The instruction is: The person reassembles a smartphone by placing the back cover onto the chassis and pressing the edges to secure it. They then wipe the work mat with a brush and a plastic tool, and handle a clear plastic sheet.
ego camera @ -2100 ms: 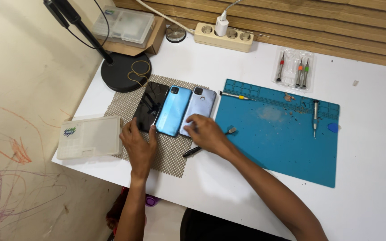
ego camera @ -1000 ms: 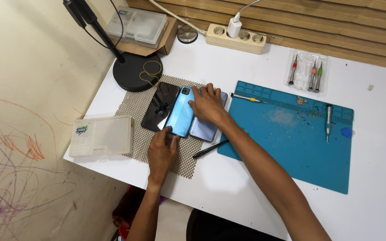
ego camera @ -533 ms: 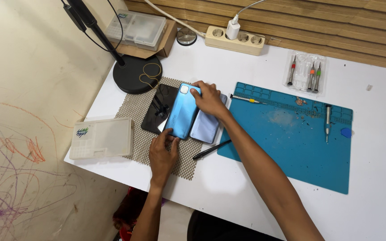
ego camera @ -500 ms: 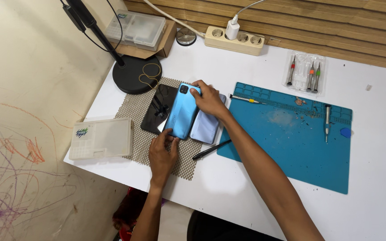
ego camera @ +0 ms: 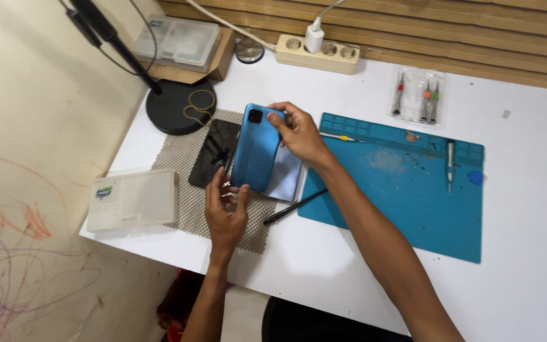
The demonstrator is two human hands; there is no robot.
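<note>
Above the mesh mat [ego camera: 191, 190], both hands lift the blue phone [ego camera: 256, 149], back side up. Right hand [ego camera: 299, 133] pinches its top edge, left hand [ego camera: 225, 212] grips its bottom end. Beneath it on the mat lie a black phone [ego camera: 213, 152] and a silvery phone [ego camera: 286, 177]; right of the mat, a black pen [ego camera: 292, 208].

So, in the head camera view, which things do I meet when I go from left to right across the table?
Translucent plastic box → black phone → blue phone held in both hands → black pen → blue work mat → screwdriver lying on the mat.
</note>
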